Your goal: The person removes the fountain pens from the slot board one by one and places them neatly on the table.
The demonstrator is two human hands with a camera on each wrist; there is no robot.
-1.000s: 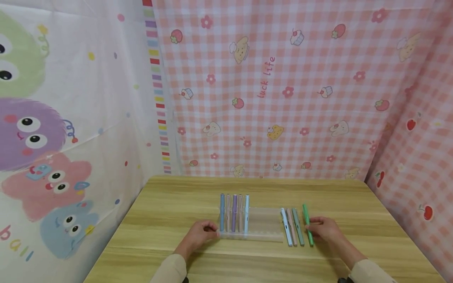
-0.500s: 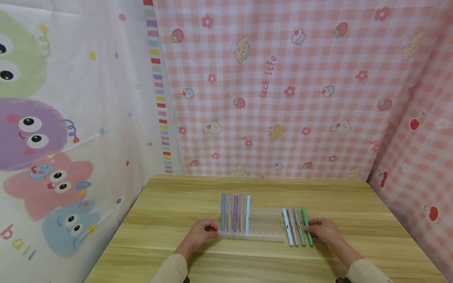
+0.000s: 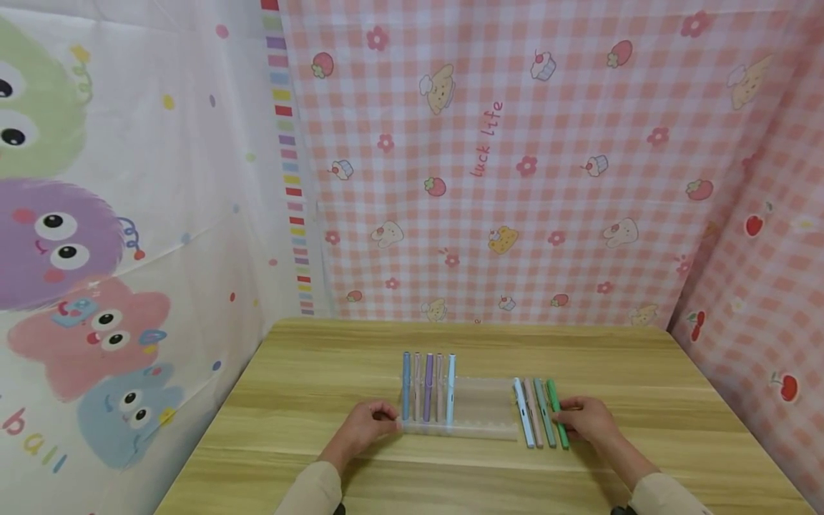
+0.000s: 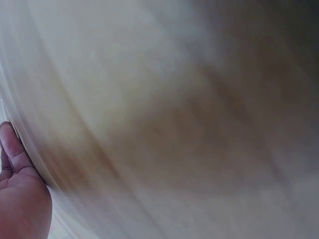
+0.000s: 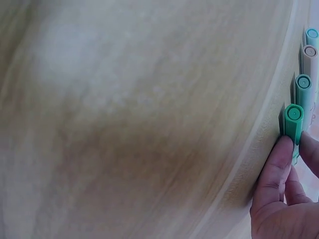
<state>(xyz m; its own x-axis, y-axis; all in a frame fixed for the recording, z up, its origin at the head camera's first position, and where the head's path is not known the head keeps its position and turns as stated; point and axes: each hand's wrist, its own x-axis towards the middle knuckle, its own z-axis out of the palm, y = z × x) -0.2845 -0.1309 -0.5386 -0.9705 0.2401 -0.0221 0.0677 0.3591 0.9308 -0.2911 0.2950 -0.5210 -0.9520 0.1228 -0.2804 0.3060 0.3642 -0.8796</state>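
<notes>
Green pen [image 3: 554, 398], pinched by the right hand [image 3: 589, 420], lies beside three pens [image 3: 533, 413] on the surface [image 3: 309, 379], seemingly for alignment; the left hand [image 3: 365, 425] grips the rack's [image 3: 486, 400] corner, probably steadying it.

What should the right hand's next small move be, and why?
Probably have the right hand let go of the bright green pen: its fingers pinch it, yet the pen appears to rest on the table, beside and roughly parallel to the grey-green pen.
</notes>
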